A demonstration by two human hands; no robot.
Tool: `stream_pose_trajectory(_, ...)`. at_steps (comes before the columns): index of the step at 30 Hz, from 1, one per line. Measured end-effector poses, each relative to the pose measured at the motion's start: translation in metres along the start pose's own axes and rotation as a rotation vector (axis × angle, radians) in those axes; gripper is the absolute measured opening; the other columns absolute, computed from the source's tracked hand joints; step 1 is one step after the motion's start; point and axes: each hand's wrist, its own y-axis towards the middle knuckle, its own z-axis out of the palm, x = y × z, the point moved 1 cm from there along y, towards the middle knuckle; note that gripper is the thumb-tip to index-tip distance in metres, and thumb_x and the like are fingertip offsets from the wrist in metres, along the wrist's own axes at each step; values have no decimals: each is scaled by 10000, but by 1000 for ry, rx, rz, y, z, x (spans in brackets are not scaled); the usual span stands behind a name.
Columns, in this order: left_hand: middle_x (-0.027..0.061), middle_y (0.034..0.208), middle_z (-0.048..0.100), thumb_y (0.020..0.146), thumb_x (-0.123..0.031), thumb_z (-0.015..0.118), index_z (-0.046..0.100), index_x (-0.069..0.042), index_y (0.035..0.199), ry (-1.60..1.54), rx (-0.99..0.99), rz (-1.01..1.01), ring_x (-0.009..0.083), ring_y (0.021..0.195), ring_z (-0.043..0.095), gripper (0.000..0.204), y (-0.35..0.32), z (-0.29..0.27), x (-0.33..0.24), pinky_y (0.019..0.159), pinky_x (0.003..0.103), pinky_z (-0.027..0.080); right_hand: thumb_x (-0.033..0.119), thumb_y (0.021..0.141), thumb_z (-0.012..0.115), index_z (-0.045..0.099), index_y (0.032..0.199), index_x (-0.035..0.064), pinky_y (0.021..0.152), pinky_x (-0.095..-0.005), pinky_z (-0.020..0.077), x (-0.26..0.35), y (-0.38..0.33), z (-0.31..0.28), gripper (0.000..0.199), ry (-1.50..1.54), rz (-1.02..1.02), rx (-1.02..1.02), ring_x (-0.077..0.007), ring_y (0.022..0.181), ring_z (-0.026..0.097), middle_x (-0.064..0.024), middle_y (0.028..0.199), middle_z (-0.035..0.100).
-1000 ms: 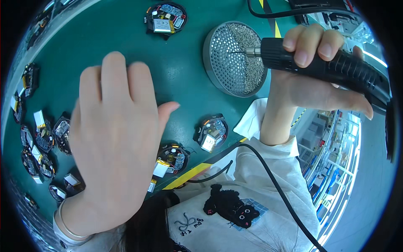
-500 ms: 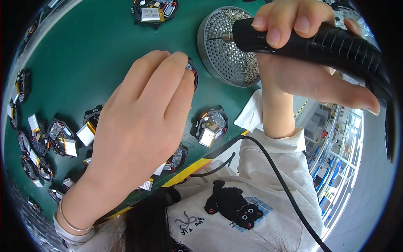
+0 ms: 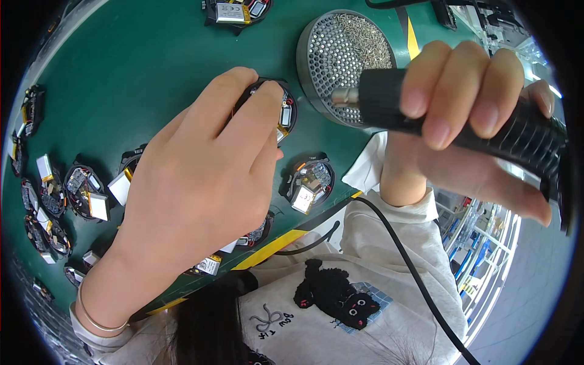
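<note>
My left hand holds a round black device casing against the green table, its fingers spread over the top and round the rim. A circuit board and a bit of yellow tape show inside that casing; the rest is under my fingers. In my right hand is a black electric screwdriver, gripped round its ribbed body and pointing left. Its metal nose stands above the near part of a round grey screw tray, whose many small holes hold screws. The bit's tip is too blurred to make out.
Another open casing with a white battery lies near the table's front edge, and one more at the back. Several similar casings cluster at the left. A white cloth hangs by the edge; a black cable crosses my right sleeve.
My right hand has drawn the screwdriver nearer to me and rightward, off the tray's middle. The fingers of my left hand have shifted, so more of the casing shows.
</note>
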Motion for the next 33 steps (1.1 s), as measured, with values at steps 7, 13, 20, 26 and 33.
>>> stream_pose_trajectory(7, 143, 1090, 592, 593, -62, 744, 601, 85, 1042, 19, -41, 25, 326, 1047, 578, 494, -1, 3, 2, 845, 380, 523, 710, 804, 549, 358, 1405, 99, 597, -358, 472, -6, 8, 5, 879, -49, 10, 189, -192, 735, 552, -84, 1044, 497)
stream_pose_trajectory(13, 144, 1032, 583, 593, -74, 752, 605, 78, 1025, 75, -63, 49, 326, 1029, 587, 481, -1, 1, 0, 809, 377, 532, 715, 799, 550, 363, 1404, 100, 602, -364, 473, -7, 9, 11, 883, -51, 11, 162, -196, 747, 552, -84, 1043, 497)
stream_pose_trajectory(20, 144, 1044, 571, 601, -84, 754, 599, 70, 1026, 84, -99, 32, 330, 1030, 584, 479, -2, 3, -1, 802, 379, 530, 714, 789, 565, 376, 1395, 103, 601, -360, 474, -7, 9, 14, 881, -49, 16, 115, -194, 749, 557, -82, 1043, 500)
stream_pose_trajectory(26, 144, 1076, 563, 606, -62, 746, 588, 60, 1042, 17, -32, 39, 331, 1058, 566, 480, -2, 3, 4, 851, 398, 508, 704, 867, 416, 439, 1186, 80, 601, -392, 531, -8, 6, 22, 701, -35, 50, -117, -234, 613, 590, -91, 846, 554)
stream_pose_trajectory(33, 141, 1083, 554, 579, -42, 753, 590, 40, 1035, -48, -60, 8, 343, 1037, 553, 491, 1, 0, 6, 838, 421, 478, 707, 805, 540, 396, 1343, 100, 599, -364, 486, -6, 11, 12, 824, -27, 52, 145, -204, 719, 568, -85, 999, 513)
